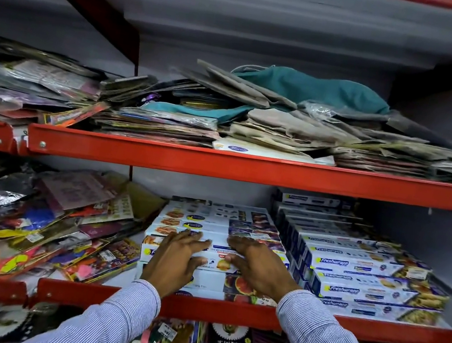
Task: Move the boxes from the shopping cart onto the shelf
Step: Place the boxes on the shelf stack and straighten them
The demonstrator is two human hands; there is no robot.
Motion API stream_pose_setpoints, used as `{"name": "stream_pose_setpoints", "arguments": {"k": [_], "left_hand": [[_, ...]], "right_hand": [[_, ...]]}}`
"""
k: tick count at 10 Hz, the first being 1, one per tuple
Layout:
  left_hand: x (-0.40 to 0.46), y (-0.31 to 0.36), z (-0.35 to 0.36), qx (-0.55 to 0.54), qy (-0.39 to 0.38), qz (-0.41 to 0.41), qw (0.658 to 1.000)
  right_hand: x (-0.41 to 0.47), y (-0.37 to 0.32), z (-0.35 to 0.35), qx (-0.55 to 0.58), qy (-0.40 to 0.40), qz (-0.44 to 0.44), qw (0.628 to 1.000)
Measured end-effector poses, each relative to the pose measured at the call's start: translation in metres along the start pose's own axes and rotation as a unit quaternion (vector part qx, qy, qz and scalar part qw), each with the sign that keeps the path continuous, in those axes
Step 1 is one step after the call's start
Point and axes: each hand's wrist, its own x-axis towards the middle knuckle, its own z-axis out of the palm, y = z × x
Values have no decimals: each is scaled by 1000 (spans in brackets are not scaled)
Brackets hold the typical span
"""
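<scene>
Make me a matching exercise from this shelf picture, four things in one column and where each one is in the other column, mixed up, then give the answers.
Things
1. teal cloth
2. Freshwrapp boxes
3. left hand
4. party packets

Places
A. left part of the middle shelf
B. flat on the centre box stack
C. on top of the pile, upper shelf
D. right part of the middle shelf

Pairs: 1-C, 2-D, 3-B, 4-A
</scene>
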Motion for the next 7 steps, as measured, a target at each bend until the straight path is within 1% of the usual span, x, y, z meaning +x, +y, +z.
{"name": "stream_pose_setpoints", "arguments": {"k": [2,4,6,7], "left_hand": [[0,2,1,-5,6,-6,1000],[-1,3,1,18,0,-1,1000],[-5,6,0,96,-15,16,995],[-10,11,-5,139,4,25,990]], "right_hand": [[0,0,-4,10,-17,4,1000],[-1,-1,-5,8,-24,8,1000],[-7,-4,0,-35,-3,1,999],[-15,-11,4,-77,1,-7,997]]}}
